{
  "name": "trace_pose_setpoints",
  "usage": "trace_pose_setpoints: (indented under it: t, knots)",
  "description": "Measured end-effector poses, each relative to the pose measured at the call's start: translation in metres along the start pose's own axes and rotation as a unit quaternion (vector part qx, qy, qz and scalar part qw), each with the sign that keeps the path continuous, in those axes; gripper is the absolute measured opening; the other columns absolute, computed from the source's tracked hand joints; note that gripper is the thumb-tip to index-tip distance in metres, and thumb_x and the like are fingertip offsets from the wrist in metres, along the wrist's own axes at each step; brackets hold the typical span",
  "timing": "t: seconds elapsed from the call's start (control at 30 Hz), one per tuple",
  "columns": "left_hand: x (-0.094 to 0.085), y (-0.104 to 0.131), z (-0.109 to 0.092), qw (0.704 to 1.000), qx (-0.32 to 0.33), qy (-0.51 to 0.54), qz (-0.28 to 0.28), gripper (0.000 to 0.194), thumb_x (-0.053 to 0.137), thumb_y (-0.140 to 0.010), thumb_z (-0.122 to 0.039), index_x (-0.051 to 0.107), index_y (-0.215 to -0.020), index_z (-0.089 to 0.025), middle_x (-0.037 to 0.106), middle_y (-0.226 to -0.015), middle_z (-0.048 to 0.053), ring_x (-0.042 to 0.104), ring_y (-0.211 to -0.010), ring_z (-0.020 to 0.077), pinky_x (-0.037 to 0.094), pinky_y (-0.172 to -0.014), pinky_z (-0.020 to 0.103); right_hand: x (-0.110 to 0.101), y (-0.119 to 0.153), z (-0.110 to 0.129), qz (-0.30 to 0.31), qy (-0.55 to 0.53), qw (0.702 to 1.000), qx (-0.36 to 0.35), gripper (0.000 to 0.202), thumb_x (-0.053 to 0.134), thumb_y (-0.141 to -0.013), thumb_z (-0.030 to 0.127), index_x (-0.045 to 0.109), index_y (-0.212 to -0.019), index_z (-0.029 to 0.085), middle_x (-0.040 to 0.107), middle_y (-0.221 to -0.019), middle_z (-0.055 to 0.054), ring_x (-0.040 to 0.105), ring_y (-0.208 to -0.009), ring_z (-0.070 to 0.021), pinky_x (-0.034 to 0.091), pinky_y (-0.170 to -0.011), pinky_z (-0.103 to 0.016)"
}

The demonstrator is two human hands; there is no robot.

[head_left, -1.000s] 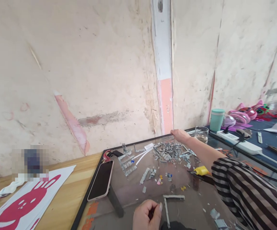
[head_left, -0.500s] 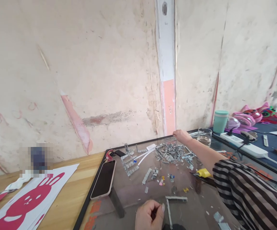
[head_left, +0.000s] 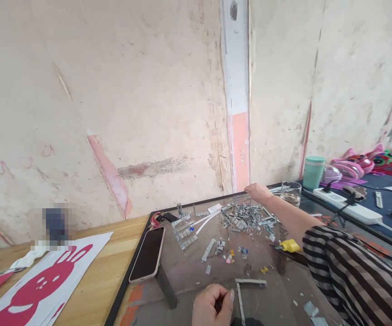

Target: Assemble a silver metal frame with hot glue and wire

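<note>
Near the bottom edge, my left hand (head_left: 212, 305) is curled with thumb and fingertips together; what it holds, if anything, is hidden. Just right of it lies an L-shaped grey strip (head_left: 252, 282). My right hand (head_left: 259, 192) reaches to the table's far edge, its fingers pressed together at thin clear strips (head_left: 239, 198) lying there. Whether it grips one is too small to tell. In front of that hand spreads a pile of small grey pieces (head_left: 243, 219). More grey pieces (head_left: 188, 241) stand in rows to the left, beside white strips (head_left: 204, 220).
A phone (head_left: 147, 255) lies at the left on the dark table. A yellow-handled tool (head_left: 289, 246) sits under my right forearm. Beyond that arm are a glass (head_left: 291, 194), a green cup (head_left: 314, 172) and a power strip (head_left: 347, 206). Rabbit prints (head_left: 46, 283) lie far left.
</note>
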State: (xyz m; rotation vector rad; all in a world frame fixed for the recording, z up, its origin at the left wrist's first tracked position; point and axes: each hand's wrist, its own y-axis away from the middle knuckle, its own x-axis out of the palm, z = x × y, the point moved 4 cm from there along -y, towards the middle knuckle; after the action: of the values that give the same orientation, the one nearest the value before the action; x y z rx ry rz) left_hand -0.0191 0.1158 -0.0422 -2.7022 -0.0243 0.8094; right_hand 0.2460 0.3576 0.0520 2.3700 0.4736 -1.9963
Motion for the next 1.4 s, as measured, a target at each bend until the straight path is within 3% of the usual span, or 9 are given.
trace_pose_setpoints:
  t: [0.27, 0.5, 0.6, 0.67, 0.8, 0.93, 1.03, 1.27, 1.4]
  knots:
    - [0.002, 0.000, 0.002, 1.000, -0.001, -0.002, 0.003, 0.042, 0.041, -0.077, -0.047, 0.055, -0.052, -0.016, 0.046, -0.048, 0.000, 0.039, -0.049, 0.0110, 0.027, -0.049, 0.023, -0.013, 0.002, -0.001, -0.048, -0.021, 0.999, 0.013, 0.032, 0.050, -0.084, 0.032, 0.051, -0.112, 0.016, 0.055, -0.112, -0.007, 0.056, -0.094, -0.0180, 0.048, -0.078, -0.039]
    - [-0.005, -0.001, -0.007, 1.000, -0.020, 0.021, -0.005, 0.040, 0.043, -0.077, -0.045, 0.057, -0.055, -0.015, 0.048, -0.050, 0.001, 0.041, -0.051, 0.0120, 0.030, -0.050, 0.022, -0.057, 0.023, 0.022, -0.163, -0.088, 0.981, -0.055, 0.030, 0.049, -0.085, 0.032, 0.052, -0.112, 0.018, 0.055, -0.113, -0.007, 0.056, -0.093, -0.0172, 0.048, -0.078, -0.039]
    - [-0.011, 0.000, -0.017, 0.998, -0.035, 0.055, 0.014, 0.033, 0.045, -0.077, -0.041, 0.061, -0.064, -0.015, 0.054, -0.057, 0.002, 0.046, -0.056, 0.0136, 0.035, -0.054, 0.022, -0.077, 0.049, 0.047, -0.217, -0.126, 0.960, -0.122, 0.025, 0.047, -0.086, 0.028, 0.054, -0.108, 0.017, 0.057, -0.108, -0.006, 0.057, -0.090, -0.0153, 0.049, -0.076, -0.035]
    - [-0.014, 0.001, -0.023, 0.995, -0.043, 0.079, 0.033, 0.030, 0.045, -0.078, -0.039, 0.063, -0.073, -0.015, 0.057, -0.061, 0.003, 0.048, -0.059, 0.0142, 0.038, -0.057, 0.023, -0.088, 0.073, 0.065, -0.249, -0.149, 0.942, -0.166, 0.025, 0.041, -0.088, 0.019, 0.059, -0.104, 0.020, 0.059, -0.103, -0.006, 0.058, -0.088, -0.0120, 0.048, -0.076, -0.027]
    - [-0.021, 0.002, -0.027, 0.989, -0.055, 0.134, 0.009, 0.033, 0.047, -0.078, -0.043, 0.063, -0.074, -0.014, 0.056, -0.060, 0.002, 0.050, -0.058, 0.0140, 0.039, -0.056, 0.023, -0.100, 0.133, 0.097, -0.298, -0.188, 0.905, -0.238, 0.027, 0.042, -0.085, 0.016, 0.062, -0.102, 0.024, 0.060, -0.098, -0.005, 0.058, -0.086, -0.0104, 0.047, -0.074, -0.021]
    - [-0.030, 0.001, -0.031, 0.978, -0.060, 0.198, -0.025, 0.036, 0.051, -0.075, -0.046, 0.063, -0.081, -0.013, 0.057, -0.062, 0.001, 0.043, -0.046, 0.0092, 0.035, -0.047, 0.022, -0.106, 0.184, 0.110, -0.332, -0.224, 0.879, -0.258, 0.028, 0.041, -0.085, 0.014, 0.062, -0.102, 0.023, 0.060, -0.096, -0.006, 0.058, -0.083, -0.0109, 0.048, -0.071, -0.022]
    - [-0.038, 0.001, -0.043, 0.955, -0.083, 0.282, -0.030, 0.032, 0.058, -0.073, -0.042, 0.062, -0.082, -0.012, 0.059, -0.066, 0.001, 0.046, -0.050, 0.0078, 0.036, -0.050, 0.020, -0.108, 0.211, 0.110, -0.344, -0.251, 0.870, -0.249, 0.027, 0.042, -0.085, 0.014, 0.062, -0.101, 0.022, 0.059, -0.095, -0.007, 0.058, -0.083, -0.0114, 0.049, -0.071, -0.023]
    - [-0.031, 0.014, -0.083, 0.826, -0.218, 0.490, 0.173, 0.031, 0.069, -0.065, -0.039, 0.063, -0.076, -0.010, 0.060, -0.067, 0.004, 0.043, -0.047, 0.0035, 0.024, -0.042, 0.017, -0.110, 0.244, 0.113, -0.350, -0.275, 0.862, -0.244, 0.028, 0.043, -0.084, 0.015, 0.062, -0.102, 0.024, 0.058, -0.099, -0.008, 0.058, -0.086, -0.0129, 0.050, -0.074, -0.026]
    - [-0.027, 0.020, -0.095, 0.803, -0.232, 0.502, 0.222, 0.027, 0.072, -0.063, -0.032, 0.063, -0.076, -0.010, 0.059, -0.065, 0.003, 0.044, -0.046, 0.0027, 0.019, -0.041, 0.016, -0.109, 0.251, 0.120, -0.357, -0.270, 0.859, -0.247, 0.027, 0.042, -0.085, 0.016, 0.062, -0.101, 0.024, 0.058, -0.098, -0.008, 0.057, -0.086, -0.0132, 0.050, -0.074, -0.026]
